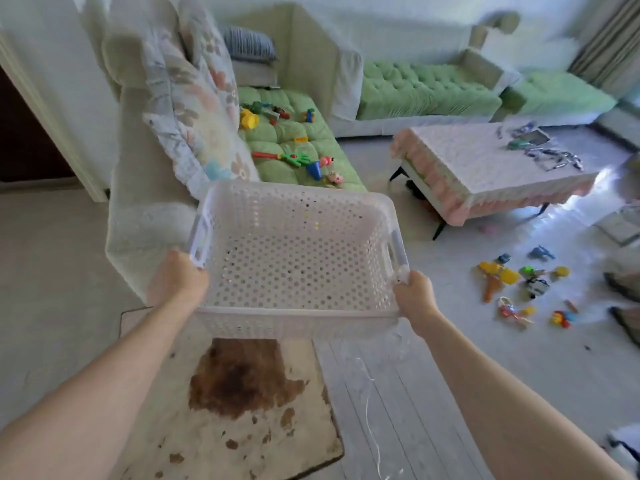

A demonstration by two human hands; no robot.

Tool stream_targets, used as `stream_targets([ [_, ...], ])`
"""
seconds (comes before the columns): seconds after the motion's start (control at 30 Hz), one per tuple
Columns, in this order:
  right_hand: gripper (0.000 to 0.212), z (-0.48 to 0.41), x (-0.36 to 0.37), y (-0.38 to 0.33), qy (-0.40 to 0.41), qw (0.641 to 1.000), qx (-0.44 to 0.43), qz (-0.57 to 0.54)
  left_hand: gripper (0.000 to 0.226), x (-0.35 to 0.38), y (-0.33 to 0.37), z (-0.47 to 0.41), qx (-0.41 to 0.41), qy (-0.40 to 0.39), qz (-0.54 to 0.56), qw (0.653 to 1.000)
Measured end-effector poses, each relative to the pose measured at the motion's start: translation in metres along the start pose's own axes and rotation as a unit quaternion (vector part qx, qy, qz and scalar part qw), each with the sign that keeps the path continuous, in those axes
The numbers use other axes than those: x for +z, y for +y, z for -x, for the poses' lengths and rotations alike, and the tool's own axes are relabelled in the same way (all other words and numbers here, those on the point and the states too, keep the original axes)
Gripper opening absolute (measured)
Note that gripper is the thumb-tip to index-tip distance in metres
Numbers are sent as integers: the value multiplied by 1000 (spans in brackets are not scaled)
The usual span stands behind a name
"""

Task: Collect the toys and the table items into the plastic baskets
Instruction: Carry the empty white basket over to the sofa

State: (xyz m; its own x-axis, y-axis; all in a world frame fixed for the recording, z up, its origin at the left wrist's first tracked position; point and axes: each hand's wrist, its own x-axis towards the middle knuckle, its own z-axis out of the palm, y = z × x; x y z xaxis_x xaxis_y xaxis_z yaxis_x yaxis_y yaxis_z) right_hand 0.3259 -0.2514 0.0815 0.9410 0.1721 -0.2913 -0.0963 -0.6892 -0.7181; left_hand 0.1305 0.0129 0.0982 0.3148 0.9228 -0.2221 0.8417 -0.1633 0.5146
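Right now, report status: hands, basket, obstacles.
Left hand and right hand grip the white basket by its sides. Basket empty, carried above the floor. Sofa toys and floor toys uncollected; sofa arm close at left.

bare forearms, left hand (178, 282), right hand (414, 299)

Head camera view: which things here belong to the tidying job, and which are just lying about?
Job: plastic basket, gripped by left hand and right hand; sofa toys; floor toys; table items.
Lying about: floral pillow; striped cushion; stained mat.
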Motion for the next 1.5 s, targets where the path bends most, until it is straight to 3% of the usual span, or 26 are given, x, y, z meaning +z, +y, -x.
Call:
stream_targets([
  [0.27,12,-15,-155,17,103,992,-12,-76,35,9,146,59,97,-46,18,994],
  [0.63,8,-101,-301,69,142,989,-19,-42,24,75,285,142,145,-66,37,987],
  [1.0,17,-182,-350,80,172,983,-10,-55,24,135,377,112,162,-54,17,985],
  [1.23,32,-287,-367,44,221,969,-5,-108,30,184,482,35,232,-77,22,969],
  [1.5,21,-368,-384,20,264,957,39,-114,30,225,598,-31,284,-96,-6,954],
])
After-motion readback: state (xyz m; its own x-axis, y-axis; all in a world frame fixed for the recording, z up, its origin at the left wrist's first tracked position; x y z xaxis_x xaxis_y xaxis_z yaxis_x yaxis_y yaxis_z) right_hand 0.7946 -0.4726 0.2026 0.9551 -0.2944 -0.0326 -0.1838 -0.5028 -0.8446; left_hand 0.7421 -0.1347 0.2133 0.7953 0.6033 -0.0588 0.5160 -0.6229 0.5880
